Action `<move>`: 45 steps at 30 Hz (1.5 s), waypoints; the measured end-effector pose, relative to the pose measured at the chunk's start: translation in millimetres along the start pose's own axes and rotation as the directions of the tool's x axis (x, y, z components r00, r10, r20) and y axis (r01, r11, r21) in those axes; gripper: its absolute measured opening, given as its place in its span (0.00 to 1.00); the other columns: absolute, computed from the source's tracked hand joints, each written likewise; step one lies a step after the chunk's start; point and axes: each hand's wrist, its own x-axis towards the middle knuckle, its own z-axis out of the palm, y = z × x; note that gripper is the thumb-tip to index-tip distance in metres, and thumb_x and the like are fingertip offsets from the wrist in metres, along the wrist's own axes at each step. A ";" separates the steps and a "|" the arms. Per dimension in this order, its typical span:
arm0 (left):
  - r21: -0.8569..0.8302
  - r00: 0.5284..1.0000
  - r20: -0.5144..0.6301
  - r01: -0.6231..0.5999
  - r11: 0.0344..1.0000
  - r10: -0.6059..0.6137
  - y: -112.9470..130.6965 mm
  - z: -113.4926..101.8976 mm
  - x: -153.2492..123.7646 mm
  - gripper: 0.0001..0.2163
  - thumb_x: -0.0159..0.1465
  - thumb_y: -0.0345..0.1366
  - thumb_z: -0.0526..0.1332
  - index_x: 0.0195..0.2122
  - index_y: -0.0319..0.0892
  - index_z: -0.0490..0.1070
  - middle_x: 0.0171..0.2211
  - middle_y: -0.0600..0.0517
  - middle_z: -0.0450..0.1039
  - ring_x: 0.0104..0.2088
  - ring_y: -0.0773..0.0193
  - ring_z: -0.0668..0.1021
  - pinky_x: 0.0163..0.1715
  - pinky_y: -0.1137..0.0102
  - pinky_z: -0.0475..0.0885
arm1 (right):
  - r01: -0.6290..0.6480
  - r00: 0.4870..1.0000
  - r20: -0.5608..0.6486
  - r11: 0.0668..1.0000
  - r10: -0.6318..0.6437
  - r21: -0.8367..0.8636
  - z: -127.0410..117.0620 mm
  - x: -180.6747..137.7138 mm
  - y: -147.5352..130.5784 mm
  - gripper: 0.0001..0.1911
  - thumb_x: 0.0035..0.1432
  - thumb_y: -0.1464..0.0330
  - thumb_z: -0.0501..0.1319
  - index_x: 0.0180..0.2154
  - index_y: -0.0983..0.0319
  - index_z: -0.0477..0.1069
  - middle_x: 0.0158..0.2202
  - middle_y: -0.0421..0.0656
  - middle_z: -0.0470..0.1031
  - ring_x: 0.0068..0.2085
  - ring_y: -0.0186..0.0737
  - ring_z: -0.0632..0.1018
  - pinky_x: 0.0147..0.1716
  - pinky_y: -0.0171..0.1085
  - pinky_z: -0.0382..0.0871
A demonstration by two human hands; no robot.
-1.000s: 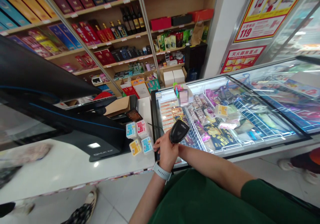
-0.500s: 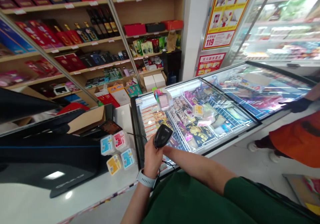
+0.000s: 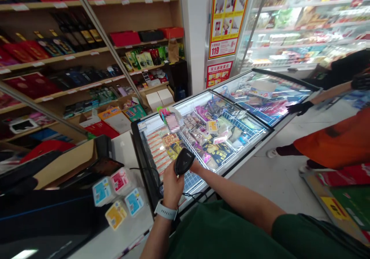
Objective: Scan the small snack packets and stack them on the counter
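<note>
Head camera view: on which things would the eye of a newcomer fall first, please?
Probably first on the black handheld scanner in the person's left hand, near the middle of the picture. Beyond it, the brightly lit freezer with its colourful packages draws the eye, while another person's orange garment stands out at the right. Four small tubs sit left of the scanner.

4 tubs (image 3: 134,202) sit on the counter (image 3: 127,228) left of the scanner (image 3: 184,162) and freezer (image 3: 143,155), with shelves (image 3: 144,14) behind.
</note>
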 end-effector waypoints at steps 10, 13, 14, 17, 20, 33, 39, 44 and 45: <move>0.026 1.000 0.012 -0.014 1.000 0.014 7.1 17.2 13.5 0.21 0.55 0.26 0.58 0.52 0.41 0.70 0.47 0.44 0.77 0.50 0.48 0.78 0.54 0.51 0.71 | -0.244 0.919 -0.317 0.970 0.235 0.011 -76.3 -23.4 66.3 0.15 0.64 0.68 0.57 0.51 0.62 0.71 0.34 0.42 0.80 0.31 0.36 0.81 0.34 0.32 0.72; 0.025 1.000 0.001 0.007 1.000 -0.007 11.8 21.5 14.4 0.21 0.56 0.26 0.58 0.52 0.40 0.71 0.47 0.43 0.78 0.50 0.48 0.78 0.53 0.51 0.72 | -0.252 0.873 -0.466 0.950 0.140 -0.186 -111.2 -28.7 70.8 0.22 0.65 0.66 0.56 0.59 0.62 0.65 0.36 0.43 0.81 0.39 0.41 0.81 0.41 0.35 0.70; 0.023 1.000 0.003 0.009 1.000 -0.009 13.4 22.3 14.3 0.22 0.56 0.26 0.57 0.52 0.40 0.71 0.47 0.43 0.78 0.50 0.48 0.78 0.53 0.51 0.72 | -0.274 0.859 -0.497 0.930 0.122 -0.244 -121.4 -29.3 71.1 0.24 0.66 0.66 0.55 0.62 0.62 0.62 0.37 0.45 0.81 0.42 0.43 0.81 0.43 0.36 0.70; 0.025 1.000 -0.011 0.014 1.000 -0.014 18.5 22.8 13.6 0.22 0.55 0.25 0.58 0.52 0.40 0.71 0.48 0.43 0.78 0.50 0.47 0.79 0.53 0.50 0.72 | -0.367 0.850 -0.506 0.856 0.150 -0.363 -144.2 -27.5 72.5 0.29 0.68 0.63 0.52 0.67 0.64 0.53 0.39 0.51 0.81 0.45 0.47 0.81 0.44 0.38 0.68; 0.032 0.999 -0.034 0.029 0.999 -0.028 25.0 22.2 12.9 0.23 0.54 0.26 0.58 0.52 0.41 0.71 0.47 0.43 0.79 0.50 0.47 0.79 0.53 0.51 0.72 | -0.409 0.859 -0.481 0.801 0.176 -0.436 -155.9 -22.9 77.7 0.31 0.69 0.61 0.50 0.68 0.66 0.49 0.42 0.56 0.81 0.46 0.51 0.81 0.44 0.40 0.68; 0.041 0.992 -0.091 0.087 0.995 -0.083 42.4 32.1 3.5 0.23 0.54 0.26 0.59 0.53 0.41 0.71 0.49 0.42 0.78 0.52 0.48 0.79 0.55 0.52 0.72 | -0.359 0.869 -0.483 0.806 0.105 -0.471 -163.8 -19.0 103.7 0.23 0.71 0.62 0.47 0.62 0.67 0.59 0.42 0.57 0.80 0.45 0.51 0.82 0.43 0.42 0.69; 0.047 0.993 -0.091 0.074 0.996 -0.069 42.0 29.5 0.2 0.23 0.55 0.26 0.58 0.54 0.42 0.70 0.50 0.43 0.78 0.54 0.50 0.78 0.57 0.53 0.71 | -0.449 0.822 -0.549 0.767 0.153 -0.458 -167.5 -36.1 96.1 0.21 0.71 0.60 0.45 0.54 0.65 0.66 0.37 0.55 0.80 0.43 0.52 0.82 0.41 0.43 0.69; 0.054 0.998 -0.054 0.042 0.998 -0.039 46.6 20.4 0.4 0.21 0.56 0.26 0.58 0.53 0.42 0.71 0.50 0.44 0.78 0.54 0.51 0.78 0.56 0.54 0.71 | -0.453 0.857 -0.472 0.737 0.206 -0.502 -171.2 -42.0 77.6 0.15 0.65 0.66 0.54 0.51 0.65 0.67 0.40 0.57 0.80 0.44 0.54 0.81 0.39 0.42 0.68; 0.055 0.998 -0.054 0.038 0.998 -0.035 46.2 19.5 0.4 0.21 0.57 0.26 0.58 0.52 0.43 0.71 0.49 0.44 0.78 0.53 0.51 0.78 0.55 0.55 0.71 | -0.429 0.872 -0.448 0.747 0.196 -0.508 -172.4 -41.7 72.0 0.15 0.64 0.68 0.54 0.51 0.64 0.68 0.40 0.57 0.80 0.44 0.53 0.81 0.39 0.42 0.67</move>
